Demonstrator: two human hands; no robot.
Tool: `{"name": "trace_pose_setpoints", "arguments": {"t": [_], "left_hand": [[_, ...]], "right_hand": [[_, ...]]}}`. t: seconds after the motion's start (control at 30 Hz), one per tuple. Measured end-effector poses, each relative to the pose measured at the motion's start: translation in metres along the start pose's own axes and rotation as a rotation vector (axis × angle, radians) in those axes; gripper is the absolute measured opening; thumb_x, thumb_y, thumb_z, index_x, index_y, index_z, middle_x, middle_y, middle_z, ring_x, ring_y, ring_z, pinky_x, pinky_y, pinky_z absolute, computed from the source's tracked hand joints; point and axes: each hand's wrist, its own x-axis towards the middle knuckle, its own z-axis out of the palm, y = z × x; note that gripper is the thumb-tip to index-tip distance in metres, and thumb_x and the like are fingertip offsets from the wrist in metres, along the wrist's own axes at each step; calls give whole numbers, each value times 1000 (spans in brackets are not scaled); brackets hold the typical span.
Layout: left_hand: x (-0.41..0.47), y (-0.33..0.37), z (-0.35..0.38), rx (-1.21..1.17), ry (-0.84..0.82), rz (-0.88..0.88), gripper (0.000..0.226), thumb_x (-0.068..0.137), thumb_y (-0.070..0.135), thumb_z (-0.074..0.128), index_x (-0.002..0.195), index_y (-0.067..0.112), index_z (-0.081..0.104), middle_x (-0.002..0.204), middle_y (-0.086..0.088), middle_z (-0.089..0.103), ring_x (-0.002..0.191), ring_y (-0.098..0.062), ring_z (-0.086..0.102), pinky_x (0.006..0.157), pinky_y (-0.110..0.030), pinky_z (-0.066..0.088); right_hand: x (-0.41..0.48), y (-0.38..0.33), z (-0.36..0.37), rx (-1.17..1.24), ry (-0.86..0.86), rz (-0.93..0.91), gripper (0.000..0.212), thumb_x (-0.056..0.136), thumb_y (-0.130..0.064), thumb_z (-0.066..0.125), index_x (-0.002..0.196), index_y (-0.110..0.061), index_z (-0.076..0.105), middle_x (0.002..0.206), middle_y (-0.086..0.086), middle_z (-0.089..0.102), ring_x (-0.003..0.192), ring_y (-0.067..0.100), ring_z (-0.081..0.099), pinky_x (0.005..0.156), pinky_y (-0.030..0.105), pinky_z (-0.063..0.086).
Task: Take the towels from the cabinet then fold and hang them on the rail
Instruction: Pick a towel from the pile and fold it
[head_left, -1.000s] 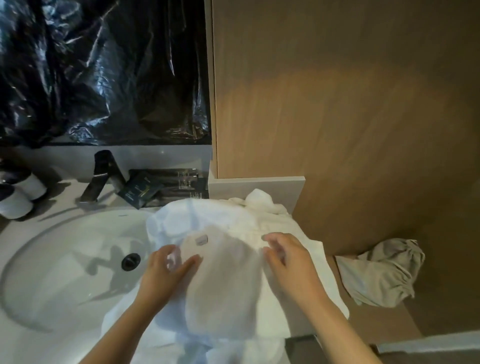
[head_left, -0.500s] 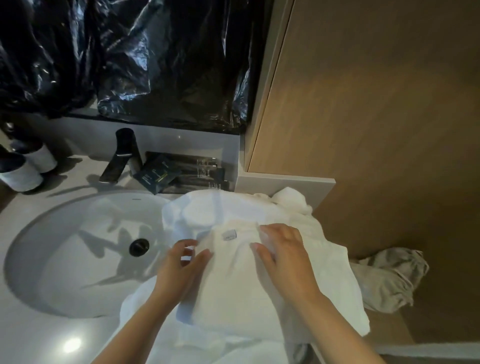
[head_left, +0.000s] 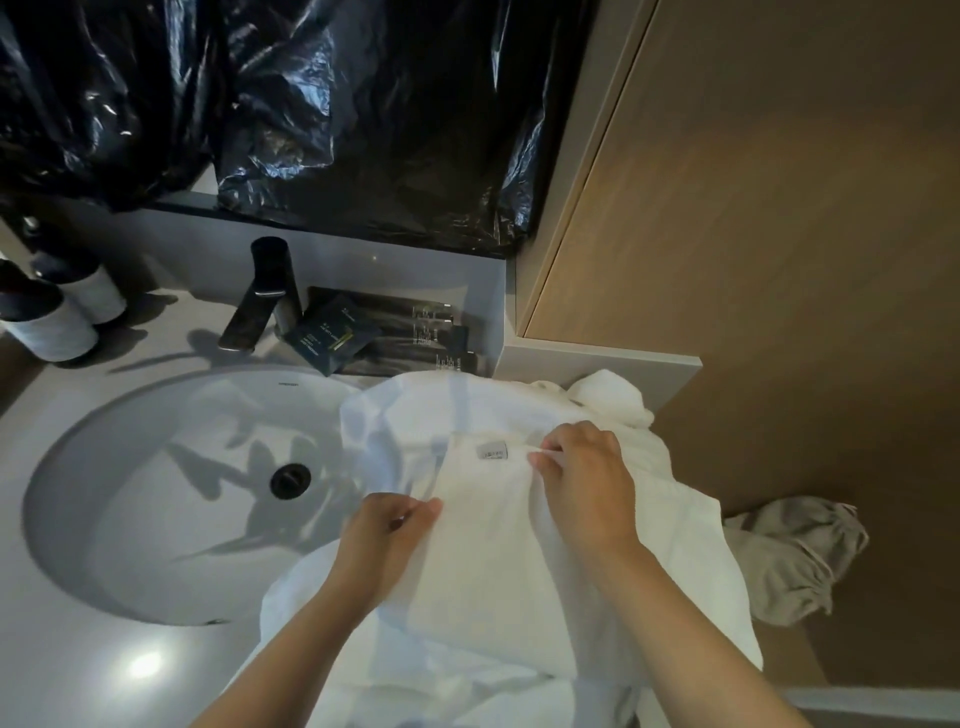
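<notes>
A pile of white towels (head_left: 483, 582) lies on the counter to the right of the sink, its left part hanging over the basin. The top towel carries a small grey label (head_left: 492, 451) near its far edge. My left hand (head_left: 387, 540) pinches that towel's left edge between thumb and fingers. My right hand (head_left: 589, 480) grips the far edge just right of the label, fingers curled into the cloth. More white towel (head_left: 608, 397) bunches up behind, against the wall ledge. No rail or cabinet is in view.
A white oval sink (head_left: 171, 493) with a dark drain (head_left: 290, 480) fills the left. Behind it stand a black tap (head_left: 260, 296), dark toiletry packets (head_left: 337, 338) and two white cups (head_left: 57, 327). Black plastic sheeting (head_left: 291, 104) covers the mirror. A beige cloth (head_left: 795, 556) lies by the wooden wall.
The view has swung down and left over the sink. My left hand slid back towards me along the towel's left edge; my right hand kept its hold near the label.
</notes>
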Motion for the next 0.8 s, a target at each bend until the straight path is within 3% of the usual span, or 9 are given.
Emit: {"name": "trace_pose_setpoints", "arguments": {"t": [0.1,0.3,0.37,0.53,0.67,0.73,0.8], "left_hand": [[-3,0,0,7,-11,30,51,92,29,61,58,7,30,57,-4,32,52,-15,32,53,-27,24],[-8,-9,-1,-17,-19,-37,45,90,36,62,74,-5,56,65,-11,54,60,-17,50,62,-28,38],[-11,-9,-1,-12,-18,-34,45,90,37,62,75,-5,56,67,-7,54,61,-17,51,62,-28,39],[-16,-5,1,30,44,12,47,92,31,60,68,-5,43,67,-5,41,59,-16,38,56,-27,29],[-25,-5,1,-2,72,51,50,91,31,62,63,5,31,65,-2,38,55,-14,35,52,-18,26],[-33,-8,1,-76,69,-24,44,88,40,65,65,10,42,78,12,55,63,-2,55,61,-10,34],[-43,-14,0,-115,54,-74,31,83,45,69,73,21,52,89,9,64,81,4,62,74,-13,39]], "right_hand": [[-3,0,15,-125,9,-7,25,98,-34,54,117,-20,62,119,0,53,109,20,45,82,27,41],[-11,-1,27,-114,112,-36,19,94,-36,58,103,-21,65,106,1,54,103,24,47,86,36,35],[-8,0,25,-144,58,-71,19,96,-41,52,102,-24,58,104,-4,53,102,20,47,88,34,29],[-8,-4,20,-184,-108,-218,27,101,-41,41,120,-29,56,108,-7,54,104,18,47,94,33,22],[-10,0,12,-23,-130,-251,21,103,-32,39,107,-25,58,95,-9,51,96,19,49,91,33,28],[-7,7,5,173,-182,-263,17,103,-29,41,93,-26,55,90,-12,55,90,15,50,86,32,32],[-3,12,0,265,-225,-288,20,103,-29,42,84,-28,49,81,-15,53,81,9,48,78,30,32]]}}
